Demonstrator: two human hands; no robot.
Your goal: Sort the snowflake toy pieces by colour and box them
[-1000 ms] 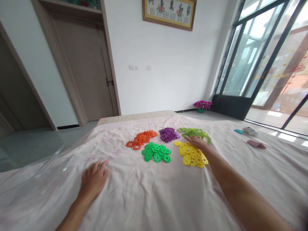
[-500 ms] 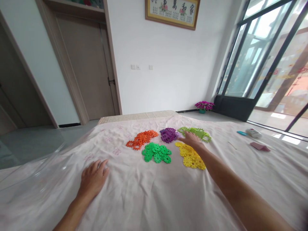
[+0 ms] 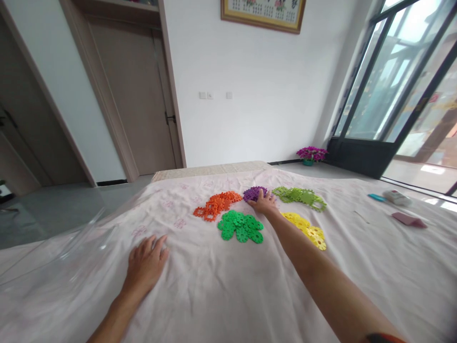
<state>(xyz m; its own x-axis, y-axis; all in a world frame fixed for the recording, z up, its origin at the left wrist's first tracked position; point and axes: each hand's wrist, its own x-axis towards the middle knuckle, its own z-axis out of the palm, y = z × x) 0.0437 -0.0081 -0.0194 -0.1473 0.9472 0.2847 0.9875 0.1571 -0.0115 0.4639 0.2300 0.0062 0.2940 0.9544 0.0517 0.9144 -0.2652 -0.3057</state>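
My right hand (image 3: 264, 203) reaches over the near right side of a pile of purple notched plastic pieces (image 3: 254, 193), fingers spread; part of the pile is hidden under it. My left hand (image 3: 148, 259) lies palm down on the pale pink sheet (image 3: 200, 290), fingers apart, holding nothing. Close by are separate piles: orange square-looking pieces (image 3: 217, 205), green flower-shaped discs (image 3: 241, 226), light green pieces (image 3: 300, 196) and yellow flower-shaped discs (image 3: 307, 229). My right forearm passes between the green and yellow piles.
Clear plastic sheeting (image 3: 67, 257) lies at the left. To the right are a thin stick (image 3: 362, 217), a pink folded item (image 3: 409, 219), a white packet (image 3: 397, 197) and a blue object (image 3: 376, 197). A flower pot (image 3: 308, 162) stands on the floor by the wall.
My right hand has moved left from between the purple and light green piles onto the purple pile. My left hand stays resting on the sheet. The camera view has shifted slightly.
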